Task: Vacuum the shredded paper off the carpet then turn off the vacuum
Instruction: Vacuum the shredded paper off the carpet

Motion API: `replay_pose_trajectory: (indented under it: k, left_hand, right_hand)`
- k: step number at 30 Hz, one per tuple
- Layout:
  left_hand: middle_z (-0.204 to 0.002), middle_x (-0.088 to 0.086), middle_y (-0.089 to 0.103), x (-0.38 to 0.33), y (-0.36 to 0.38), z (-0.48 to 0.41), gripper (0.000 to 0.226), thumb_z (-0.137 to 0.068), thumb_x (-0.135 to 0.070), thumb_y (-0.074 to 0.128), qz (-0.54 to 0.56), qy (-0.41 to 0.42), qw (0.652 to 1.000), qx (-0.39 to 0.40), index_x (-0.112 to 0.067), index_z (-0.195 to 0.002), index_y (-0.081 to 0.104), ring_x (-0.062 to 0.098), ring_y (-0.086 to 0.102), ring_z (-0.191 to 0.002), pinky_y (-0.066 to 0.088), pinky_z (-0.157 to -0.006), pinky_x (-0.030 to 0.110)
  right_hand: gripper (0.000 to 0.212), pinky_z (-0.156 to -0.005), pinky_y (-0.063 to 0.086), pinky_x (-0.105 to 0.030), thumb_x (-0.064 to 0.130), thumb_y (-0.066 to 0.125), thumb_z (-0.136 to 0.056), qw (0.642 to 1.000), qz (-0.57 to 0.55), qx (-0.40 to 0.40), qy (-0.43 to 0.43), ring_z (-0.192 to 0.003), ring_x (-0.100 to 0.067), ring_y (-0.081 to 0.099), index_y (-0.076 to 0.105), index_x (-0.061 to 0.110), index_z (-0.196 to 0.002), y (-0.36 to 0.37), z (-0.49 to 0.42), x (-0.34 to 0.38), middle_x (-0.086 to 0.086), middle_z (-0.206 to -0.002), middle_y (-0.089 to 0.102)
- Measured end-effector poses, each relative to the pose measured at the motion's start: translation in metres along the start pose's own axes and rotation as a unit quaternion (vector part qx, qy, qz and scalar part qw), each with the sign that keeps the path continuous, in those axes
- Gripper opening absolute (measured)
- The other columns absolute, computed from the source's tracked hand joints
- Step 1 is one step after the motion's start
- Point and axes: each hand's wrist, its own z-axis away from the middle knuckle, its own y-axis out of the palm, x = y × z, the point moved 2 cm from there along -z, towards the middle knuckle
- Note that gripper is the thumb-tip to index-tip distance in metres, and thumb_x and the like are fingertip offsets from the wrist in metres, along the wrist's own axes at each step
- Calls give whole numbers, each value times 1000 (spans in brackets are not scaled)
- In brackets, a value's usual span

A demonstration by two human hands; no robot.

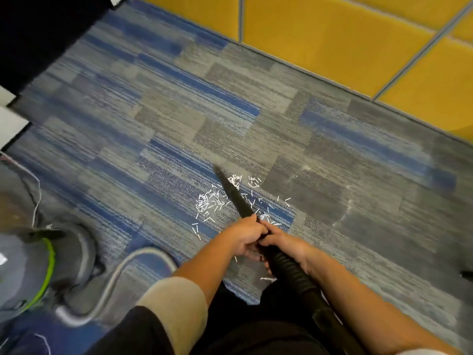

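White shredded paper (210, 202) lies scattered on the blue and grey carpet (256, 119) in front of me. A black crevice nozzle (234, 193) points away from me over the shreds, its tip near their far edge. My left hand (247, 235) grips the nozzle's base from the left. My right hand (286, 242) grips it from the right, where the black ribbed hose (291, 270) begins. The hose runs back along my right forearm. The grey vacuum body (38, 267) with a green ring stands at the lower left.
A yellow panelled wall (345, 42) borders the carpet at the back right. Dark furniture (38, 32) fills the upper left corner. A grey curved tube (115, 275) lies by the vacuum, and a thin white cord (38, 190) trails along the left edge.
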Motion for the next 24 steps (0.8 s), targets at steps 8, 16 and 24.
replay_pose_trajectory:
  k: [8, 16, 24]
  left_hand:
    - [-93, 9, 58, -3, 57, -5, 24, -100, -13, 39, 142, 10, 988, -55, -18, -124, 37, 18, 60, -70, 55, -70, 37]
    - [-95, 10, 60, 16, 73, 2, 32, -100, -11, 39, 224, 17, 971, -85, -23, -129, 31, 18, 60, -69, 56, -69, 37]
    - [-99, 10, 61, 33, 75, 6, 21, -100, -11, 39, 251, 20, 965, -78, -24, -114, 32, 18, 62, -69, 57, -78, 40]
  right_hand:
    - [67, -37, 47, -25, -1, 44, -92, 992, 112, 54, 24, -37, -20, 51, 25, 36, -144, -55, 10, 5, -19, -71, 54]
    - [66, -35, 47, -25, -4, 43, -91, 973, 208, 96, 41, -36, -19, 52, 28, 33, -144, -54, 15, 1, -20, -79, 56]
    - [67, -36, 48, -24, -3, 43, -92, 968, 225, 97, 49, -37, -20, 53, 27, 36, -144, -49, 17, -12, -18, -75, 59]
